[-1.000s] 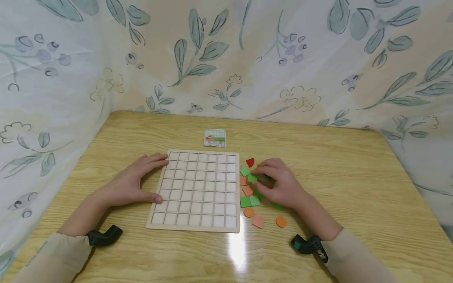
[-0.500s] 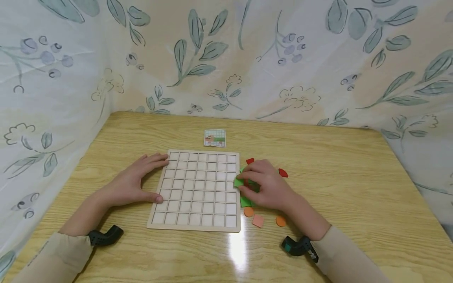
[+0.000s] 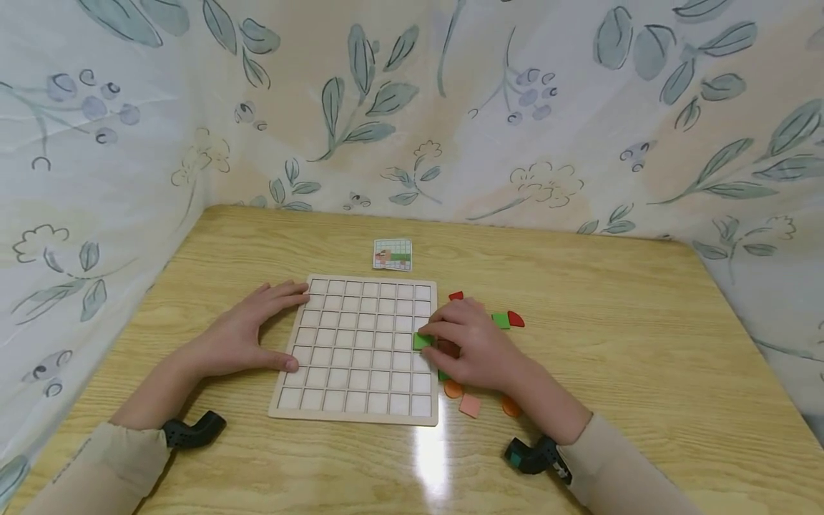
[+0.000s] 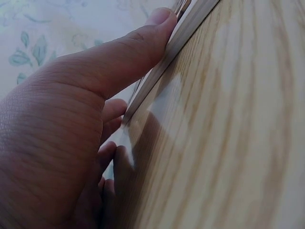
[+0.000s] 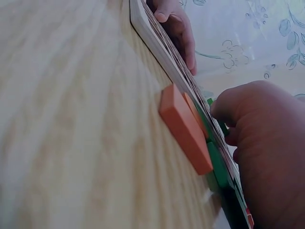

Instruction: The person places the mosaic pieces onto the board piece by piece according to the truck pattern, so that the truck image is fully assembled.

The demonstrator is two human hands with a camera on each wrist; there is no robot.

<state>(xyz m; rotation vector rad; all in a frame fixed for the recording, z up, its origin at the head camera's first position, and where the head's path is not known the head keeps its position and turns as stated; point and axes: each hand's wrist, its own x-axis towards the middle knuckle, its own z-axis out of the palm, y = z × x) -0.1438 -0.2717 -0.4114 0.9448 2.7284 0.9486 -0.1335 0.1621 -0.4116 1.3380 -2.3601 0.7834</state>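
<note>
A wooden grid board (image 3: pixel 354 334) lies flat on the table. My left hand (image 3: pixel 238 336) rests at its left edge, thumb on the frame and fingers at the upper corner; the left wrist view shows the thumb (image 4: pixel 138 52) against the board's side (image 4: pixel 164 62). Over the board's right edge, my right hand (image 3: pixel 473 348) pinches a green square (image 3: pixel 421 341) at a right-column cell, fourth row down. In the right wrist view the right hand (image 5: pixel 267 143) partly hides that piece. Other cells hold nothing.
A small picture card (image 3: pixel 393 254) lies behind the board. Right of the board are a green square (image 3: pixel 501 321), red pieces (image 3: pixel 516 319), orange discs (image 3: pixel 453 388) and a pink square (image 3: pixel 470 405); my right hand covers others. Patterned cloth (image 3: pixel 386 107) hangs behind the table.
My right hand has moved left from the loose pieces to the board's right column, carrying a green square. A green square beside the far red piece has come into view. My left hand stays put.
</note>
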